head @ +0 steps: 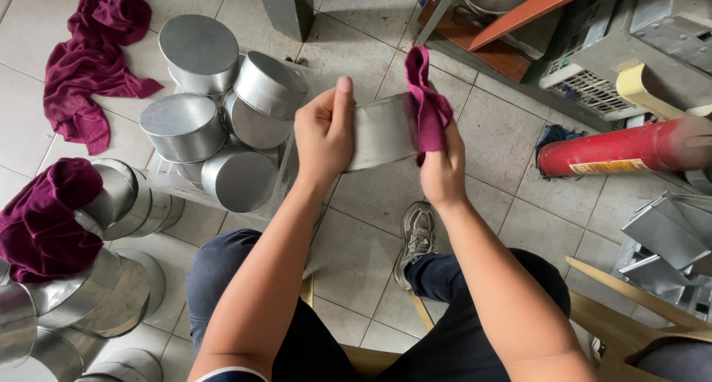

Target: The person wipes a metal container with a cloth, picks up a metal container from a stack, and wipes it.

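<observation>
Maroon cloth (pixel 38 219) is bunched on top of a row of metal tins (pixel 81 293) lying on their sides, well to the left of the hands, and a second maroon rag (pixel 89 63) is spread on the tiled floor (pixel 356 234) farther up. Nearer the left hand, a clear plastic tray (pixel 276 193) holds a heap of round metal tins (pixel 222 122), stacked on their sides with flat bottoms showing. The left hand (pixel 324 133) is closed around the end of a round metal tin (pixel 382 133), thumb pointing up along its rim. The tin is held sideways in the air between both hands, above the floor and the person's knees. The right hand (pixel 443 170) pinches a small maroon wiping cloth (pixel 426 104) and presses it against the tin's other end. Well to the right lie a red cylinder (pixel 623 148) and folded sheet-metal pieces (pixel 667 241).
</observation>
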